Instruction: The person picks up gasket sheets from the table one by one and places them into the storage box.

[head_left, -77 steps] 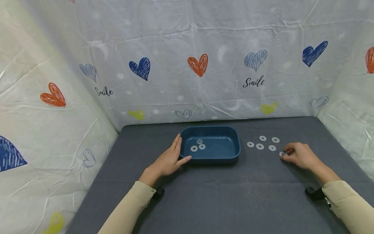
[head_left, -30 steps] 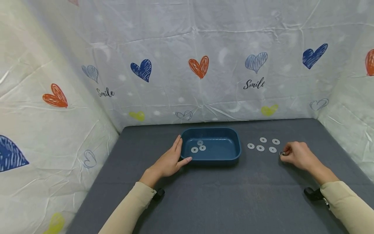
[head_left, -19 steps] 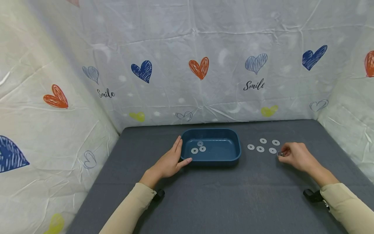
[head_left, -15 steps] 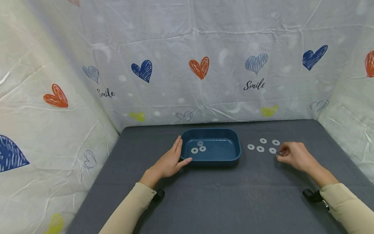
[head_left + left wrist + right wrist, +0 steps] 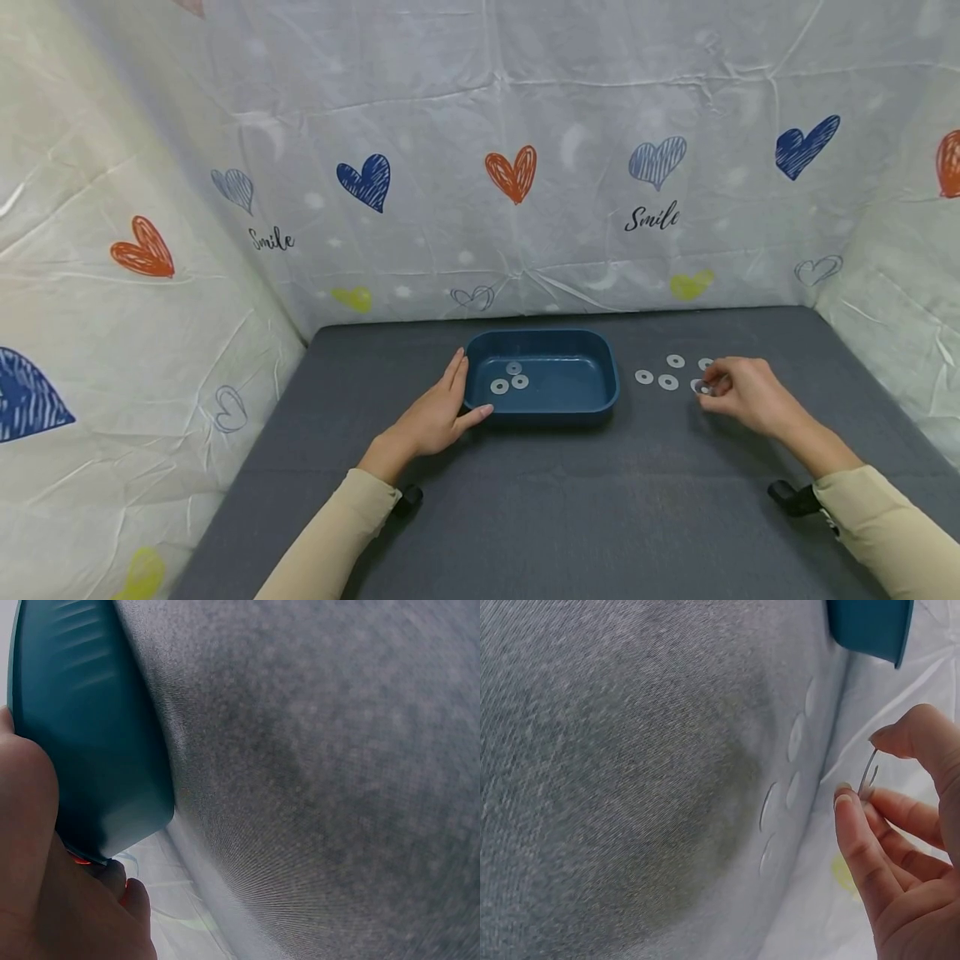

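My left hand (image 5: 425, 414) rests against the left end of a dark blue rectangular tray (image 5: 566, 410), fingers straight along its outside and thumb at the front rim. In the left wrist view, the hand touches the tray's outer wall (image 5: 90, 727). Three flat washers (image 5: 499, 387) lie inside the tray on the left. My right hand (image 5: 750, 396) pinches a thin washer (image 5: 867, 771) between thumb and fingertips, lifted off the table and seen nearly edge-on in the right wrist view. Below and beside that hand lie several more washers (image 5: 668, 382), two partly hidden by its fingers.
A dark grey cloth covers the table (image 5: 555, 517). Behind and at both sides hangs a white curtain (image 5: 435, 100) printed with hearts and the word Smile. The tray stands near the table's back edge, left of the loose washers.
My right hand has picked up the washer at the right end of the group and moved left with it, over the neighbouring washers. The left hand and tray have stayed in place.
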`<state>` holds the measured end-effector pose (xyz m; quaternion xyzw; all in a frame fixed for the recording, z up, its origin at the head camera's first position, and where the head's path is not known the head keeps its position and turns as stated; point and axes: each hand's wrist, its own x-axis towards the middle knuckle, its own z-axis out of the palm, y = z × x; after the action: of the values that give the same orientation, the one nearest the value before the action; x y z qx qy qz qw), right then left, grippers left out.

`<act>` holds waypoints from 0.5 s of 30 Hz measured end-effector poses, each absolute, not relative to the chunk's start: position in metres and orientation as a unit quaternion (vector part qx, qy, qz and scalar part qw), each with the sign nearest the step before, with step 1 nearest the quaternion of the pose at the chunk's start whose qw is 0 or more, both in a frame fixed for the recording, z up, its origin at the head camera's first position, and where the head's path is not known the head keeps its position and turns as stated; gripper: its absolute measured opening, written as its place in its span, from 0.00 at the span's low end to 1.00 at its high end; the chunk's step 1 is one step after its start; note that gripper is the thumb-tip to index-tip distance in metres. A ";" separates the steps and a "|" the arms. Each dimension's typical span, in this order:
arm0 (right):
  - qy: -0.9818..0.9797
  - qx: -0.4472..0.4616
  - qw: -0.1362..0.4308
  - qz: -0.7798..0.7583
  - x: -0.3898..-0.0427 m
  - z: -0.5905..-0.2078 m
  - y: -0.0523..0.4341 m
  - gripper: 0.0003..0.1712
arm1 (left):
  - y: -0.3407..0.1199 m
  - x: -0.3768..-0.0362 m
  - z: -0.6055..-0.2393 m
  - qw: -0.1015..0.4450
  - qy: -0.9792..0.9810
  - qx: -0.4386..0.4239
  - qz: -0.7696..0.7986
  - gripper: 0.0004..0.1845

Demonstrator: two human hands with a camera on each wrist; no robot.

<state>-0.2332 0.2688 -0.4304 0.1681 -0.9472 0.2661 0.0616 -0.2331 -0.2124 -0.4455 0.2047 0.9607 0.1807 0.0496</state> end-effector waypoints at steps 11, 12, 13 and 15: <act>-0.941 0.193 0.060 0.272 -0.233 -0.425 0.257 0.08 | -0.212 -0.233 -0.445 0.048 0.960 0.205 0.183 0.55; -0.940 0.195 0.060 0.274 -0.233 -0.424 0.255 0.09 | -0.212 -0.233 -0.445 0.048 0.961 0.205 0.182 0.55; -0.939 0.196 0.060 0.277 -0.233 -0.424 0.254 0.09 | -0.212 -0.233 -0.446 0.049 0.960 0.205 0.182 0.55; -0.937 0.200 0.056 0.281 -0.233 -0.424 0.251 0.09 | -0.212 -0.233 -0.446 0.050 0.960 0.205 0.182 0.55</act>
<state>-0.2332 0.2511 -0.4239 0.2001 -0.9368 0.2813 0.0562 -0.2330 -0.2123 -0.4458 0.2051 0.9603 0.1824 0.0495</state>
